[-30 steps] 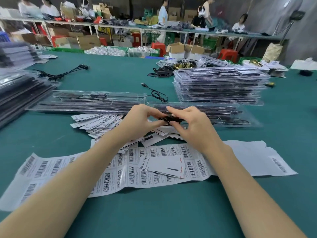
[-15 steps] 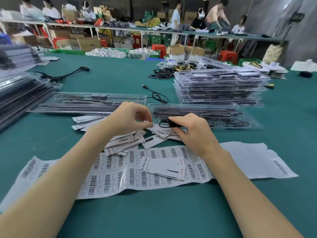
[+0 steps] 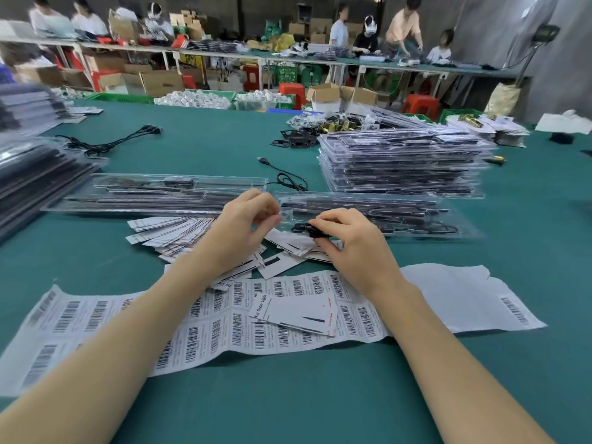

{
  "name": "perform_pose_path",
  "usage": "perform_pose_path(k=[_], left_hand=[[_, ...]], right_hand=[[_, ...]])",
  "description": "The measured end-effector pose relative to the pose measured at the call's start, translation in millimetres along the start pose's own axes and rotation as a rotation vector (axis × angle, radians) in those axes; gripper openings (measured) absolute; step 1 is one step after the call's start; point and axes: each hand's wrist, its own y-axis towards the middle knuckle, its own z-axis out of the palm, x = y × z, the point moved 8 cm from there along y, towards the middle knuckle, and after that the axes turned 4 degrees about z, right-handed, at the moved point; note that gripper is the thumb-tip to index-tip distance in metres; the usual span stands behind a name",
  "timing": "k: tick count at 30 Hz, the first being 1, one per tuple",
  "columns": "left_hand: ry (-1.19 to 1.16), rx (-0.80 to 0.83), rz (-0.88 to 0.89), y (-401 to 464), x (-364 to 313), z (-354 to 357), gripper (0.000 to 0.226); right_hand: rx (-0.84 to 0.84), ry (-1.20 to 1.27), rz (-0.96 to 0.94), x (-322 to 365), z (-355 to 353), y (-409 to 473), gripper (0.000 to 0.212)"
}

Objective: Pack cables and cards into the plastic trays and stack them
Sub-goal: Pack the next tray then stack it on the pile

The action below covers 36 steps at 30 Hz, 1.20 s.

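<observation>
- Your right hand (image 3: 352,248) covers most of the black cable bundle (image 3: 304,228); only a small loop shows left of the fingers, so its full shape is hard to see.
- Right fingers are curled down, pinching the bundle at the front edge of the clear tray (image 3: 448,225) on the green worktop (image 3: 320,395).
- Your left hand (image 3: 245,225) is just beside, fingers curled w/ thumb near the fingertips; I cannot tell if it holds anything.
- The tray contains long black strips and a black cable at its right end.
- A second clear tray (image 3: 153,195) to the left also has black strips.
- Stack of filled trays (image 3: 400,161) stands behind; white cards (image 3: 173,232) lie spread in front of the left tray.
- Left-edge stacks are blurred.
</observation>
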Motion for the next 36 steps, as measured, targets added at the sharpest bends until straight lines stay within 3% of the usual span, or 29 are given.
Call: perform_pose_path(k=[5,13,27,32,36], left_hand=[[-0.133,-0.079,-0.095,1.4,1.0,4.2,0.010],[-0.125,-0.043,-0.123,2.2,1.6,9.7,0.009],[-0.329,-0.096,-0.324,0.7,20.7,19.8,0.023],[-0.226,0.008,-0.362,-2.1,22.6,20.8,0.034],[-0.043,0.156,-0.239,0.1,10.0,22.3,0.037]], right_hand=[[-0.027,-0.007,-0.024,4.2,-1.2,-2.1,0.029],[-0.191,-0.166,0.015,7.2,-16.5,5.5,0.023],[-0.038,-0.181,-0.009,11.7,-8.0,11.4,0.018],[0.026,-0.188,0.024,7.5,-1.3,12.8,0.022],[0.060,-0.233,0.021,9.3,-0.1,10.1,0.023]])
